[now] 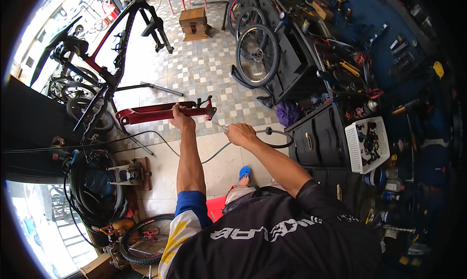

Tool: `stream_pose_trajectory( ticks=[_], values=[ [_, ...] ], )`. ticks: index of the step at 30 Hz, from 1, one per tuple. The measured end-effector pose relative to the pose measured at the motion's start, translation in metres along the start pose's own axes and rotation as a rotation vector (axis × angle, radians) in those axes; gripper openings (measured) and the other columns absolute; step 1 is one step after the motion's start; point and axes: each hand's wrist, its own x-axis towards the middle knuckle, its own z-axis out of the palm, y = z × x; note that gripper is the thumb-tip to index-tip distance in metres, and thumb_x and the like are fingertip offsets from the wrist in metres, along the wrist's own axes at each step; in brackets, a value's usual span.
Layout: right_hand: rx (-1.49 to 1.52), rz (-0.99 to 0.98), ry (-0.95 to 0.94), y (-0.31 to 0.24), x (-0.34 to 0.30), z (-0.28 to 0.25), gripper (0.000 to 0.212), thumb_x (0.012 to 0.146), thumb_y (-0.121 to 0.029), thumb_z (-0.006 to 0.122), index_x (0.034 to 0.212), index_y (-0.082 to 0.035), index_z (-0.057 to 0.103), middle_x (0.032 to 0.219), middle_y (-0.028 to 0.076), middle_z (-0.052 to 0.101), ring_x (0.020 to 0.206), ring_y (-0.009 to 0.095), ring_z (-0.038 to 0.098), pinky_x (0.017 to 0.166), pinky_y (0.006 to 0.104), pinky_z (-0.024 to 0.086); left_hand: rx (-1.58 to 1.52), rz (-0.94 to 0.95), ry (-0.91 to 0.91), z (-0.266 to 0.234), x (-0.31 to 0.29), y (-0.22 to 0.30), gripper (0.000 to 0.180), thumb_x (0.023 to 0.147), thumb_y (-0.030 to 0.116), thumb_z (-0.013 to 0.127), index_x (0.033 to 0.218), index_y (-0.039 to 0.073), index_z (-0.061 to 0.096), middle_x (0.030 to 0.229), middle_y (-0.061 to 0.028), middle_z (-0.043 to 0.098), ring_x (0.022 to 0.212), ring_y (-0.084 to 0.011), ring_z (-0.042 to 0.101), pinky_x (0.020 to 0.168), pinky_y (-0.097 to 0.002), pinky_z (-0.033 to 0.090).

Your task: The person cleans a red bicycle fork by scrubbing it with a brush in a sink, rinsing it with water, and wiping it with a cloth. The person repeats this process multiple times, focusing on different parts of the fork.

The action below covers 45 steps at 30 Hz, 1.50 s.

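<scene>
Out in front, my left hand point(182, 119) is closed around a glossy red bicycle swingarm point(151, 114). The frame part lies nearly level, its forked arms reaching to the left and a small link point(210, 108) standing at its right end. Just right of that end, my right hand point(241, 134) is wrapped round an air hose end, with a thin pale tip point(220, 126) pointing toward the swingarm. The fingers hide most of what it grips. From that hand the grey hose point(210, 158) curves away left, and a darker loop point(287, 144) shows beside my wrist.
A bicycle frame point(95, 60) hangs on a stand at the left. Wheels point(257, 55) lean against the dark cabinets point(311, 138) at the right. A white basket point(351, 150) holds small black parts. Tires point(97, 194) and a wooden-based vise point(129, 174) sit lower left.
</scene>
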Motion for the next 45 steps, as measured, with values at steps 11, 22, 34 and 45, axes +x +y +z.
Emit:
stream_pose_trajectory(
  ticks=[11, 22, 34, 45],
  values=[
    [0.008, 0.047, 0.035, -0.011, -0.008, 0.011, 0.033, 0.093, -0.028, 0.060, 0.103, -0.001, 0.074, 0.110, 0.023, 0.071, 0.106, 0.039, 0.067, 0.091, 0.0487, 0.053, 0.046, 0.023, -0.026, -0.030, -0.010, -0.002, 0.009, 0.081, 0.005, 0.071, 0.084, 0.003, 0.062, 0.072, -0.0042, 0.059, 0.065, -0.0174, 0.059, 0.060, -0.0335, 0.054],
    [-0.049, 0.044, 0.002, 0.009, -0.014, 0.011, 0.028, 0.087, -0.015, 0.056, 0.105, -0.003, 0.074, 0.114, 0.020, 0.071, 0.110, 0.035, 0.067, 0.092, 0.0442, 0.054, 0.129, 0.003, 0.104, -0.072, -0.016, 0.011, 0.016, 0.080, 0.010, 0.073, 0.077, 0.004, 0.059, 0.063, -0.0056, 0.058, 0.059, -0.0191, 0.055, 0.056, -0.0375, 0.049],
    [0.038, -0.067, -0.006, 0.024, -0.042, 0.022, 0.039, 0.093, -0.035, 0.058, 0.106, -0.001, 0.072, 0.112, 0.023, 0.070, 0.109, 0.038, 0.066, 0.095, 0.0478, 0.052, 0.032, 0.013, 0.112, -0.076, -0.038, 0.021, 0.013, 0.085, 0.013, 0.069, 0.079, 0.006, 0.059, 0.065, -0.0037, 0.059, 0.062, -0.0181, 0.057, 0.067, -0.0347, 0.049],
    [0.252, -0.258, -0.080, 0.116, -0.059, 0.018, 0.046, 0.092, -0.049, 0.058, 0.104, -0.009, 0.075, 0.096, 0.019, 0.073, 0.089, 0.035, 0.070, 0.083, 0.0430, 0.054, -0.191, -0.026, -0.374, -0.037, -0.068, 0.077, 0.014, 0.088, 0.022, 0.060, 0.080, 0.013, 0.054, 0.064, -0.0016, 0.052, 0.070, -0.0205, 0.055, 0.080, -0.0465, 0.048]
  ],
)
